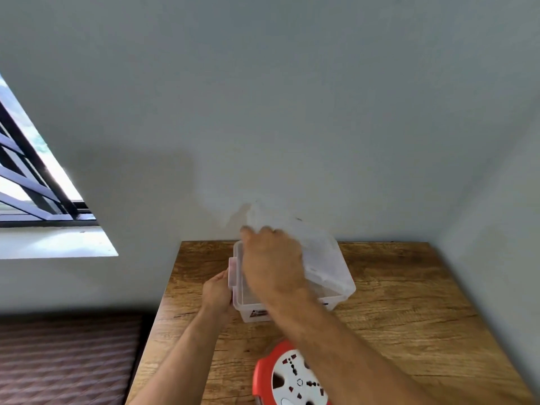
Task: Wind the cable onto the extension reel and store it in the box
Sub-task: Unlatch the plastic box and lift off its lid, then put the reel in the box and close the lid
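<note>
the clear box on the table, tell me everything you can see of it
The box is a rectangular tub of clear, slightly frosted plastic standing upright on the wooden table, near the wall. A pinkish latch sits on its left end and a dark label on its near wall. Its clear lid is tilted up, blurred. The left hand holds the left end; the right hand grips the lid. Nothing can be made out inside. The red and white reel lies apart, nearer the camera.

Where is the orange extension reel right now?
The reel lies flat on the wooden table at the bottom of the head view, nearer than the clear box, under the right forearm.
</note>
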Action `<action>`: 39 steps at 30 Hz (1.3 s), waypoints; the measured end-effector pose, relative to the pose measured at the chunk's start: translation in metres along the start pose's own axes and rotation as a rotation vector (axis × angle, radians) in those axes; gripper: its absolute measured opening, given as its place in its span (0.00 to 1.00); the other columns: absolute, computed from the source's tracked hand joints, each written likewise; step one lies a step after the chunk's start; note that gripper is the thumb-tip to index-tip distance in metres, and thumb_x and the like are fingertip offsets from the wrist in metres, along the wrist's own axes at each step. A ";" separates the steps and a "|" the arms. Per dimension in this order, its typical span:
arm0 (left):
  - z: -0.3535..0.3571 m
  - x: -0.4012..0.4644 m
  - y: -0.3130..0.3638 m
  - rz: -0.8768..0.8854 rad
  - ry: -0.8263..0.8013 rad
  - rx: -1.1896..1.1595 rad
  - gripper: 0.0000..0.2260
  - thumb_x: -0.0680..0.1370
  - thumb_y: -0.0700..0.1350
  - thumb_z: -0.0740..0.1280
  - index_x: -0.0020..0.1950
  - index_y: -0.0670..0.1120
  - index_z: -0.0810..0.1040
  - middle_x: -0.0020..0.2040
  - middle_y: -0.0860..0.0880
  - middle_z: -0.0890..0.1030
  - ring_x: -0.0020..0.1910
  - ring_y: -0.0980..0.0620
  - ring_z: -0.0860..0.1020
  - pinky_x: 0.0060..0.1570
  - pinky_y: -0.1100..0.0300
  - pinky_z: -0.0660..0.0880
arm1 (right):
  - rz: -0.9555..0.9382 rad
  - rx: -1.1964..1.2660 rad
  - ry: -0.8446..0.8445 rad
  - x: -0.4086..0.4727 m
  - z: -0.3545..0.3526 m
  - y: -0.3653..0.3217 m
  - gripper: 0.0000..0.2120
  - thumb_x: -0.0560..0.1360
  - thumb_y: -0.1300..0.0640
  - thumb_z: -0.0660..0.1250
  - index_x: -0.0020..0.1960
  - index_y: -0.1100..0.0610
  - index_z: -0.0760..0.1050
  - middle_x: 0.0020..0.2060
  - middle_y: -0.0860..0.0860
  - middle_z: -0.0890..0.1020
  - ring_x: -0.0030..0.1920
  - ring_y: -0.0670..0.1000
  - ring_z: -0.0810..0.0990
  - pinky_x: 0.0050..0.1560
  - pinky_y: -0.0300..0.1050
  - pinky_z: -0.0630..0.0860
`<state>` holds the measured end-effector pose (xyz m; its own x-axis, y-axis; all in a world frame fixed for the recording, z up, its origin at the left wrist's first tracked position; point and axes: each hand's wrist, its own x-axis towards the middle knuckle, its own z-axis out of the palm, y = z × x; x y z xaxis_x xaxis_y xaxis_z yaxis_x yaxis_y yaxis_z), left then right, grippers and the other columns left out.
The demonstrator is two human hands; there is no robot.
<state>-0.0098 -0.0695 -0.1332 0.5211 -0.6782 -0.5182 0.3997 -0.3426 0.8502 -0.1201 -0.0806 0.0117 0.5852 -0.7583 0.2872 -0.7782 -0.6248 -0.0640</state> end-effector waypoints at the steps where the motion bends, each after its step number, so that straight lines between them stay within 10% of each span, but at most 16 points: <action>1: -0.002 0.003 0.000 0.004 0.015 0.014 0.13 0.81 0.35 0.66 0.38 0.39 0.81 0.24 0.50 0.81 0.22 0.51 0.81 0.20 0.64 0.75 | 0.081 0.010 0.041 0.005 -0.012 0.013 0.15 0.81 0.56 0.62 0.67 0.53 0.70 0.48 0.53 0.80 0.47 0.53 0.80 0.42 0.47 0.77; 5: -0.005 0.015 0.000 0.011 0.007 0.023 0.08 0.81 0.41 0.71 0.43 0.41 0.86 0.33 0.47 0.86 0.28 0.50 0.85 0.26 0.61 0.80 | 0.378 0.113 0.292 0.010 -0.044 0.078 0.20 0.80 0.59 0.59 0.69 0.44 0.72 0.41 0.49 0.83 0.38 0.50 0.78 0.39 0.41 0.72; 11: -0.011 0.015 0.002 -0.047 -0.018 -0.001 0.06 0.82 0.39 0.69 0.52 0.40 0.86 0.51 0.39 0.86 0.46 0.39 0.86 0.43 0.49 0.84 | 0.984 0.700 0.682 -0.021 -0.023 0.218 0.20 0.73 0.65 0.63 0.60 0.48 0.80 0.51 0.48 0.83 0.51 0.52 0.83 0.52 0.42 0.78; 16: -0.008 0.008 0.008 -0.075 0.090 -0.079 0.17 0.84 0.54 0.65 0.53 0.40 0.80 0.50 0.40 0.84 0.49 0.39 0.84 0.54 0.42 0.82 | 1.391 1.063 0.559 -0.070 0.059 0.285 0.18 0.73 0.69 0.60 0.60 0.59 0.77 0.35 0.54 0.81 0.24 0.50 0.79 0.19 0.40 0.74; 21: -0.006 -0.001 0.016 0.070 0.157 0.123 0.19 0.80 0.62 0.66 0.52 0.46 0.82 0.50 0.44 0.85 0.48 0.42 0.85 0.51 0.46 0.83 | 1.485 0.830 0.299 -0.118 0.104 0.290 0.16 0.75 0.69 0.64 0.60 0.58 0.76 0.55 0.60 0.81 0.50 0.62 0.82 0.40 0.47 0.78; 26: -0.001 -0.009 0.016 0.071 0.156 0.171 0.23 0.82 0.56 0.67 0.69 0.40 0.79 0.54 0.43 0.82 0.50 0.40 0.82 0.52 0.48 0.80 | 1.118 0.249 0.018 -0.130 0.120 0.275 0.16 0.76 0.60 0.68 0.64 0.54 0.76 0.61 0.62 0.77 0.60 0.64 0.73 0.55 0.55 0.75; 34: -0.005 -0.015 0.010 0.074 0.236 0.118 0.30 0.81 0.67 0.61 0.66 0.42 0.80 0.56 0.41 0.84 0.56 0.38 0.83 0.63 0.40 0.80 | -0.269 0.434 -0.030 -0.109 0.094 0.158 0.03 0.67 0.59 0.64 0.39 0.52 0.74 0.26 0.44 0.74 0.24 0.45 0.72 0.23 0.37 0.70; 39: -0.022 -0.020 -0.025 0.016 0.385 0.160 0.32 0.80 0.65 0.48 0.63 0.44 0.81 0.59 0.37 0.85 0.55 0.38 0.82 0.64 0.36 0.77 | -0.453 0.179 -0.477 -0.114 0.113 0.104 0.22 0.74 0.45 0.64 0.65 0.53 0.74 0.60 0.53 0.78 0.60 0.52 0.75 0.62 0.51 0.74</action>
<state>-0.0137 -0.0329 -0.1455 0.7825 -0.4021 -0.4754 0.2825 -0.4512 0.8465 -0.2424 -0.0799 -0.1356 0.9129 -0.3878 -0.1273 -0.4067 -0.8901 -0.2056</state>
